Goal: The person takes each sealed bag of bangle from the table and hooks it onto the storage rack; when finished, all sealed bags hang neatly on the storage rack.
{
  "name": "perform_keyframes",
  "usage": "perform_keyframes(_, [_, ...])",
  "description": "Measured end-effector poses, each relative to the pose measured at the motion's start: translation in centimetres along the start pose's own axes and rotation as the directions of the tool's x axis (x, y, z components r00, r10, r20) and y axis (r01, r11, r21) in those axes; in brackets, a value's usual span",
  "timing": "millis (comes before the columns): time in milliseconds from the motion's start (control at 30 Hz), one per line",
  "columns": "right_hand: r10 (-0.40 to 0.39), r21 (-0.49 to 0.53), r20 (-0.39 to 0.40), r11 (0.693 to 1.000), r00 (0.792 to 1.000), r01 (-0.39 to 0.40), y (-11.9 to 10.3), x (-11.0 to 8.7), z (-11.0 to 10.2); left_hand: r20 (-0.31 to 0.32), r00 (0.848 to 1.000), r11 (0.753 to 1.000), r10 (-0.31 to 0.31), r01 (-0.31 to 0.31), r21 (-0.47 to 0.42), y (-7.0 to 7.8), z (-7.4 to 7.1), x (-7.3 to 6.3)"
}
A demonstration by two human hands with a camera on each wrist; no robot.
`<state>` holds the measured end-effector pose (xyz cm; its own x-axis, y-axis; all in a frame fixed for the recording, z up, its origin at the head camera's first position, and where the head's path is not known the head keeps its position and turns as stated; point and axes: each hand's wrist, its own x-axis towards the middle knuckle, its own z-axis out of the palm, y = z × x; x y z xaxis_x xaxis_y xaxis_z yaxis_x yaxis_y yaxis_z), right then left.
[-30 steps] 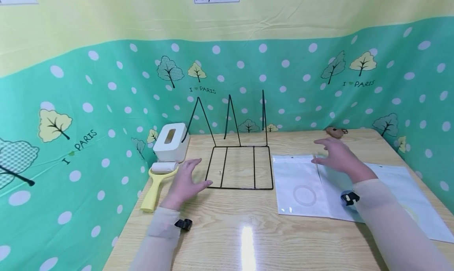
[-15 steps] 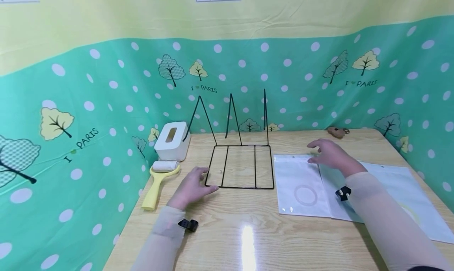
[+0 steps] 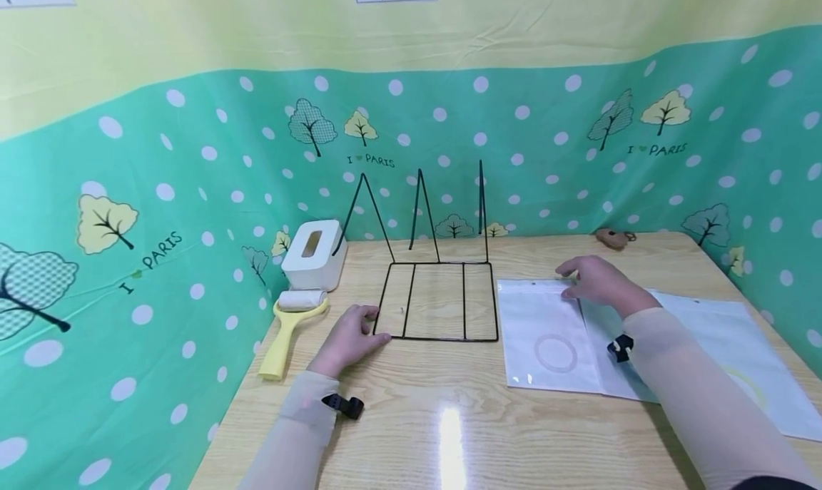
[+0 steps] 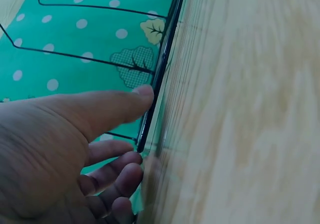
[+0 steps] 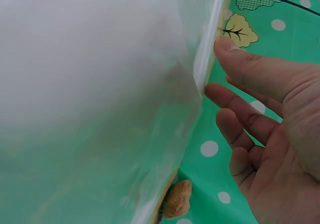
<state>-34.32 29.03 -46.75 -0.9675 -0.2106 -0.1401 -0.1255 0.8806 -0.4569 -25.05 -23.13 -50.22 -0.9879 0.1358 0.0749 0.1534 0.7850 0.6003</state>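
Note:
A black wire rack (image 3: 437, 339) with upright triangular dividers stands at the middle of the table. My left hand (image 3: 349, 340) holds its front left corner. In the left wrist view the thumb (image 4: 142, 93) lies against the rack's front bar and the curled fingers sit at the bar's end. Pale plastic zip bags (image 3: 529, 319) lie flat and overlapping to the right of the rack; one shows a white ring, another a faint yellow ring. Over their upper part hovers my right hand (image 3: 600, 283), thumb and fingers apart. Its fingertips are right at a bag's edge in the right wrist view.
A white tissue box (image 3: 315, 258) stands at the back left of the wooden table (image 3: 398, 433). In front of it lies a yellow-handled lint roller (image 3: 285, 333). A small brown object (image 3: 614, 238) rests at the back right. A patterned curtain (image 3: 533, 169) surrounds the table.
My left hand has moved right from beside the lint roller to the rack's corner, its fingers closing there. The right hand has shifted slightly left over the bags.

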Motion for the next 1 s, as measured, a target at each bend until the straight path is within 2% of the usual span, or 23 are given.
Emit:
perform_keyframes(133, [0.03,0.019,0.013,0.999,0.999,-0.03,0.16,0.04,0.21,0.002,1.0,1.0,0.002,-0.002,0.011,0.01,0.03,0.27])
perform_keyframes(367, [0.004,0.007,-0.011,1.0,1.0,-0.004,0.31,0.28,0.45,0.001,1.0,1.0,-0.002,0.002,0.019,-0.19,0.26,0.4])
perform_keyframes(600, [0.007,0.061,-0.002,0.998,1.0,-0.006,0.23,0.47,0.44,0.0,1.0,1.0,0.003,-0.003,0.02,-0.58,0.41,0.41])
perform_keyframes(767, [-0.019,0.041,-0.01,0.999,1.0,0.019,0.58,0.56,0.38,-0.004,1.0,1.0,0.005,-0.005,0.022,-0.64,0.47,0.28])
perform_keyframes(1000, [-0.004,0.072,-0.02,0.997,1.0,0.006,0.81,0.38,0.2,-0.007,1.0,1.0,0.006,-0.006,0.011,-0.7,0.44,0.19])
